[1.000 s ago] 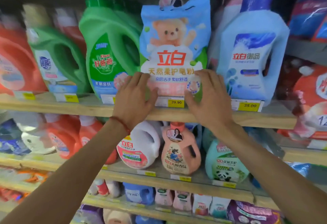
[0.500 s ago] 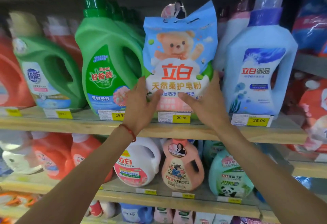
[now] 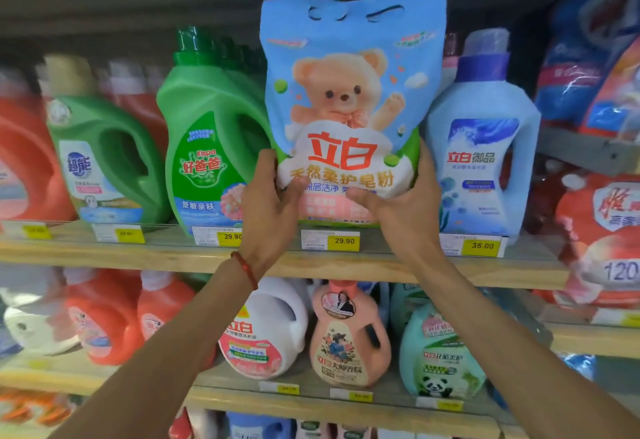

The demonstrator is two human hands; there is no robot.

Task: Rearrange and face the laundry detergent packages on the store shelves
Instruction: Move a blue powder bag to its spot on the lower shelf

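Note:
A light-blue detergent powder bag (image 3: 349,92) with a teddy bear and red lettering stands upright at the front of the upper wooden shelf (image 3: 138,255). My left hand (image 3: 273,199) grips its lower left corner, thumb across the front. My right hand (image 3: 405,203) grips the lower right corner the same way. The bag's base is just above the shelf's price strip. A green jug (image 3: 211,158) stands to its left and a pale-blue jug (image 3: 485,154) to its right.
More green and red jugs (image 3: 100,158) fill the upper shelf's left side; red and blue bags (image 3: 602,220) sit at the right. The lower shelf (image 3: 346,407) holds white, peach and mint jugs. Yellow price tags (image 3: 344,241) line the shelf edges.
Both hands moved from the bag's front face to its lower corners and closed on it. The bag now stands taller and closer to the camera, pulled forward and up.

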